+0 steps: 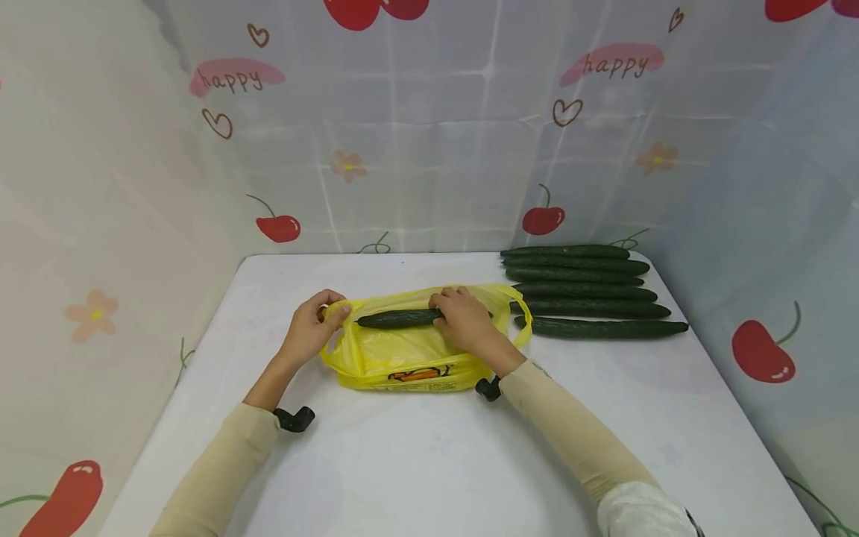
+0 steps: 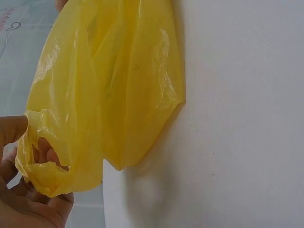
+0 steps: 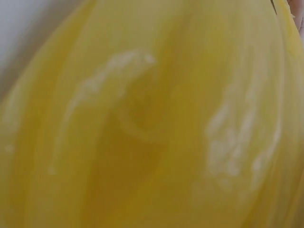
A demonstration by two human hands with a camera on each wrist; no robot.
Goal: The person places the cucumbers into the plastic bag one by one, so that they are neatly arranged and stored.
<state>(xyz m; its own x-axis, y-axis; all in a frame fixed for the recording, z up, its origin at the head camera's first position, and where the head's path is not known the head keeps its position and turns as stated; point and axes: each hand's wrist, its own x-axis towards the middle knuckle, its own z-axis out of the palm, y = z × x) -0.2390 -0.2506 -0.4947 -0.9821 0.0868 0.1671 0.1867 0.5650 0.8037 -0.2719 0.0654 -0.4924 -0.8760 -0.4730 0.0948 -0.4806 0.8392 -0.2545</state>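
A yellow plastic bag lies on the table with its mouth spread. My left hand pinches the bag's handle at the left end; in the left wrist view, thumb and fingers hold the looped handle. At the bag's opening, my right hand grips a dark green cucumber by its right part, from above. The cucumber lies lengthwise across the mouth, its left tip pointing toward my left hand. Yellow plastic fills most of the right wrist view and hides the right hand's fingers there.
Several cucumbers lie side by side at the back right of the white table, just right of the bag. The right bag handle loops close to their ends. A printed curtain hangs behind the table.
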